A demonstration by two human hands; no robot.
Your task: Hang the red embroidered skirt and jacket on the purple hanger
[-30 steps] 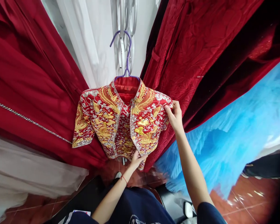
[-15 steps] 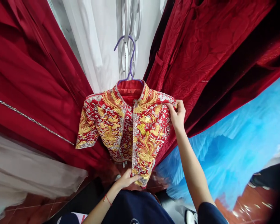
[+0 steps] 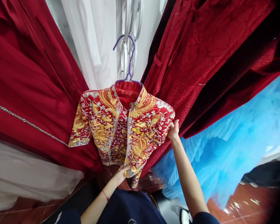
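A red short-sleeved jacket [image 3: 140, 133] with gold and silver embroidery hangs from a purple hanger [image 3: 131, 62]. Its front is parted, and a small size label [image 3: 128, 93] shows inside the stand-up collar. My left hand [image 3: 121, 175], closed, pinches the lower front edge near the hem. At the outer side of the right-hand sleeve, my right hand [image 3: 173, 130] is closed on the cloth below the shoulder; part of its fingers is hidden by the sleeve. The hanger's hook rests in a white ring-shaped rack piece [image 3: 124, 57].
Red gowns [image 3: 32, 71] hang on the left, one with a sparkling trim line. Another red patterned dress [image 3: 177, 71] and a blue tulle skirt [image 3: 224, 143] hang on the right. Pale sheer fabric [image 3: 32, 169] lies low at the left, over a reddish tiled floor [image 3: 245, 202].
My right hand has moved from the shoulder top down to the sleeve's outer side. My left hand and the jacket have shifted slightly left, and the lower front is turned differently.
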